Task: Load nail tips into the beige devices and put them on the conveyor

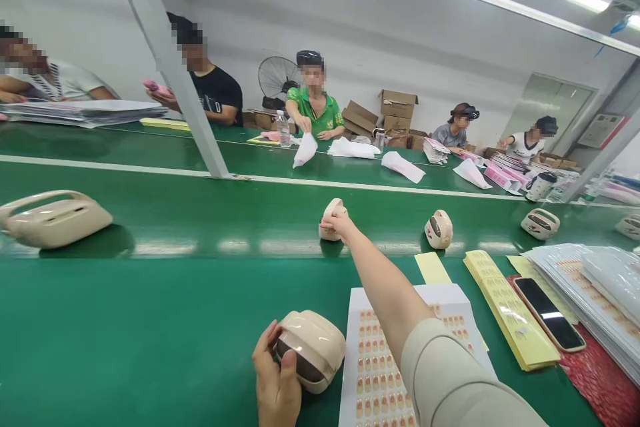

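Note:
My left hand point(280, 370) is closed around one side of a cream plastic device point(317, 343) with a band-like handle and a dark window. The device is on the green table near the front edge. Stretched forward, my right hand point(337, 223) grips a second cream device point(330, 213) on the green conveyor belt; my fingers cover part of it. Under my right forearm lies a white sheet of small oval stickers point(373, 360), partly hidden by the arm.
More cream devices point(439, 229) stand along the belt, with a large one point(55, 217) at left. To the right lie yellow label sheets point(510, 310), a phone point(550, 313) and stacked sticker sheets point(565, 280). Several people sit across; one in green point(320, 110) holds a white bag point(305, 150).

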The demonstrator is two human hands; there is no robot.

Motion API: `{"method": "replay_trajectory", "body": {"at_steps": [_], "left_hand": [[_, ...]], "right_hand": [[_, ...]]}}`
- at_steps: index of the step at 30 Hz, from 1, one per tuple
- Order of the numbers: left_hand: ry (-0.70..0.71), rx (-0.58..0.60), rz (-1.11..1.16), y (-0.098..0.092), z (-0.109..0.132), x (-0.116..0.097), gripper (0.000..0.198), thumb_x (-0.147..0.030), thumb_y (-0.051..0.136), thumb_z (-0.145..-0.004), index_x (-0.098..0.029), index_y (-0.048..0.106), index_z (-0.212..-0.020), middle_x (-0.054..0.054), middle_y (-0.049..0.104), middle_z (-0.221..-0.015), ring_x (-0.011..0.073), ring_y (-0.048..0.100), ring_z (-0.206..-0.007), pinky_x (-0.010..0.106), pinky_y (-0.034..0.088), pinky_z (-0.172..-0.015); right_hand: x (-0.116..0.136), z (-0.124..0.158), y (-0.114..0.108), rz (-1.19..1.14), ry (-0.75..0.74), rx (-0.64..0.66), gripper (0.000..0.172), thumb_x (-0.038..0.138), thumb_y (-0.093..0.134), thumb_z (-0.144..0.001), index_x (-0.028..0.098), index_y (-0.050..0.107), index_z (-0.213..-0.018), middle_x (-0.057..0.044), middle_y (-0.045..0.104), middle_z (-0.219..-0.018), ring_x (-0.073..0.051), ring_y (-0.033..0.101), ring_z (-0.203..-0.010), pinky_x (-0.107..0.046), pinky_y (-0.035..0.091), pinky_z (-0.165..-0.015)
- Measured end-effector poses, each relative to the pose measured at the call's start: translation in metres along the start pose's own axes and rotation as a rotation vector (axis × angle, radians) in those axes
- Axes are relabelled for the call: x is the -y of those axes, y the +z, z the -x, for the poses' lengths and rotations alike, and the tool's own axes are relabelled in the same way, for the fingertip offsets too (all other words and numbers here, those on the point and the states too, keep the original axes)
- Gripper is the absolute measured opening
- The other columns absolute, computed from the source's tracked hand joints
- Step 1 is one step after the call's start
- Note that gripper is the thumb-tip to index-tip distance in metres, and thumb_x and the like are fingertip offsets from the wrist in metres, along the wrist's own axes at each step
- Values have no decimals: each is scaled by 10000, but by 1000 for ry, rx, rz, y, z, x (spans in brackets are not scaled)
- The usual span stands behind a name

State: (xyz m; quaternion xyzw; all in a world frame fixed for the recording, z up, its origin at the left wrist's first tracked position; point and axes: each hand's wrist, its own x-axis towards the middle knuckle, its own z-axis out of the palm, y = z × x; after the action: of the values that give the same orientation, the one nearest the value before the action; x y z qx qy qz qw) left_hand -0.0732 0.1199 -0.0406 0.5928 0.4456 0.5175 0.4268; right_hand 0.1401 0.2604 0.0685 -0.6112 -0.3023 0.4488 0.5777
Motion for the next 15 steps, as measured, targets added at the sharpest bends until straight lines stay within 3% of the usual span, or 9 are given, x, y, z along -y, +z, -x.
{"method": "replay_trajectory", "body": {"at_steps": [3, 7, 11, 15], "left_hand": [[36, -67, 10, 2, -3, 8, 747, -721, 397, -692, -169, 411, -1196, 155, 482, -1188, 323, 482, -1092, 496, 394, -915], [77, -76, 27, 5, -8, 12, 759, -718, 405, -691, -156, 393, -1202, 162, 488, -1180, 312, 488, -1087, 481, 395, -912], [197, -98, -10, 6, -10, 4, 682, -665, 389, -741, -138, 380, -1174, 183, 486, -1169, 307, 492, -1085, 471, 422, -874], [318, -148, -82, 2, -8, -10, 442, -604, 400, -771, -190, 443, -921, 151, 520, -1090, 286, 514, -1033, 469, 421, -866]], "right_hand": [[2, 12, -7, 86, 12, -3, 383, 182, 575, -817, 121, 464, -1178, -101, 535, -1108, -159, 567, -915, -304, 513, -756], [3, 48, -21, 199, -2, 34, 764, 154, 645, -736, 237, 238, -1377, -96, 298, -1406, -217, 438, -1184, -345, 450, -923], [-6, 103, -42, 315, -6, 144, 723, 168, 654, -716, 235, 320, -1354, -81, 357, -1379, -229, 496, -1127, -374, 410, -965], [-22, 167, -73, 420, 1, 268, 481, 171, 646, -707, 180, 540, -1176, -90, 542, -1187, -210, 554, -1026, -339, 464, -871]]}}
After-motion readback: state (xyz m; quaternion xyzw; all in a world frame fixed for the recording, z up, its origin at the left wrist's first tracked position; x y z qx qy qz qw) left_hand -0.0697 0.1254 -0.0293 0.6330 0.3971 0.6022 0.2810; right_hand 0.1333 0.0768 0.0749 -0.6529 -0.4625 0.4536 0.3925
